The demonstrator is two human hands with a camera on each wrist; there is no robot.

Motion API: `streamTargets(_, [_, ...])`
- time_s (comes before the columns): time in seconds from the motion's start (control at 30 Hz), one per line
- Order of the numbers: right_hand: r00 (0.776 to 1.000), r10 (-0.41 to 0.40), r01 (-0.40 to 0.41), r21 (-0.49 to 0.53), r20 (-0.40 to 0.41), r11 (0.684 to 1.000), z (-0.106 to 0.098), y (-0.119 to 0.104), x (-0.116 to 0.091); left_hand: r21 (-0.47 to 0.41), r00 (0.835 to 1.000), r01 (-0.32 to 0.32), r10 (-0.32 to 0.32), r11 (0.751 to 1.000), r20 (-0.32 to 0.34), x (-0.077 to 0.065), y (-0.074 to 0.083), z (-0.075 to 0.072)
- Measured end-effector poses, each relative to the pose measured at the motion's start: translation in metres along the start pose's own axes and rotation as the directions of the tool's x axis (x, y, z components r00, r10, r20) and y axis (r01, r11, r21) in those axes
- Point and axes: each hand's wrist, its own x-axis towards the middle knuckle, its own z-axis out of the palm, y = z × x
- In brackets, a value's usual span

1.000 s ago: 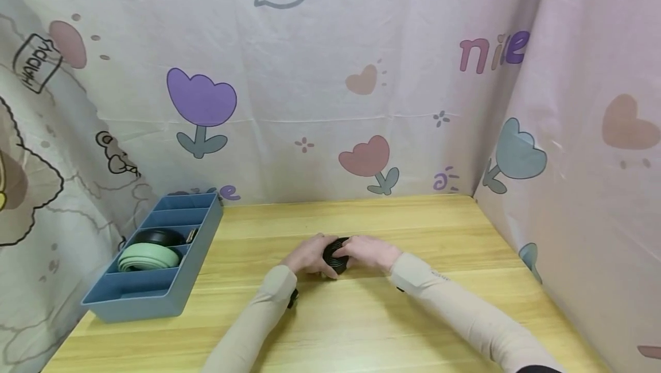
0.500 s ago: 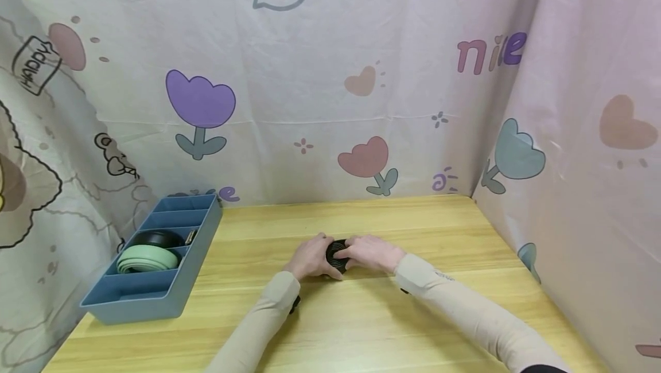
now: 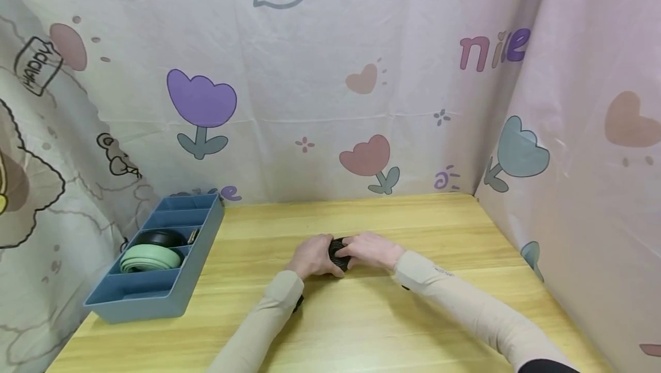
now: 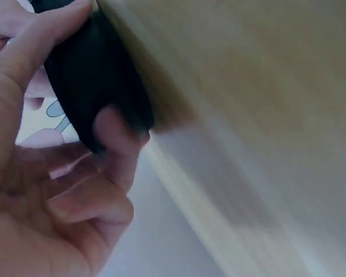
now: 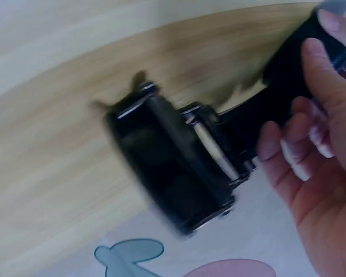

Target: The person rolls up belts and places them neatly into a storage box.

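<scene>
A black belt (image 3: 338, 253), wound into a coil, sits between both hands over the middle of the wooden table. My left hand (image 3: 313, 256) holds the coil's left side; in the left wrist view its thumb and fingers curl round the broad black band (image 4: 95, 72). From the other side, my right hand (image 3: 373, 250) grips the coil, thumb reaching toward its centre. The right wrist view shows a short stretch of strap running from those fingers to a shiny black buckle (image 5: 173, 161), blurred and close over the table. In the head view that buckle is hidden by the right hand.
At the left edge stands a blue-grey divided box (image 3: 198, 269). One compartment holds a coiled pale green belt (image 3: 150, 258); behind it lies a coiled black belt (image 3: 162, 239) with a metal buckle (image 3: 193, 236). Patterned curtains (image 3: 289, 74) enclose the table (image 3: 413, 218) at the back and sides.
Both hands and the coil have shifted slightly to the right, the left hand most. The coil's face now shows more tilted. The grip of both hands stays on the belt.
</scene>
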Motion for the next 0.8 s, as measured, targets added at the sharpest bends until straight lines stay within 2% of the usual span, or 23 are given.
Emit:
streamTargets(0.1, [1.0,-0.027,0.027,-0.037,0.003,0.999,0.002,0.003,-0.001,-0.016,0.997,-0.057,0.058,0.998,0.049,0.001,-0.004,-0.001])
streamTargets(0.2, [0.999,-0.047,0.046,-0.082,-0.015,0.996,0.005,0.006,-0.002,-0.109,0.991,-0.094,0.103,0.99,0.08,0.001,-0.009,-0.003])
streamTargets(0.3, [0.998,-0.053,0.049,-0.123,-0.033,0.991,0.006,0.007,-0.001,-0.162,0.992,-0.092,0.105,0.982,0.072,0.001,-0.011,-0.004])
streamTargets(0.4, [0.999,-0.03,0.024,-0.149,-0.042,0.989,0.005,0.008,-0.002,-0.146,0.996,-0.077,0.083,0.986,0.038,0.002,-0.009,-0.002])
streamTargets(0.47, [0.999,-0.003,-0.002,-0.125,-0.044,0.992,0.004,0.008,-0.002,-0.109,0.997,-0.074,0.077,0.991,0.023,0.002,-0.007,-0.001])
streamTargets(0.6, [0.999,0.035,-0.036,-0.014,-0.034,0.999,0.0,0.006,-0.004,-0.054,0.998,-0.055,0.055,0.997,0.005,0.001,-0.002,0.002])
streamTargets(0.8, [0.994,0.102,-0.107,0.12,0.048,0.987,-0.004,0.005,-0.005,-0.04,0.999,0.003,-0.004,0.999,-0.032,0.002,0.006,0.006])
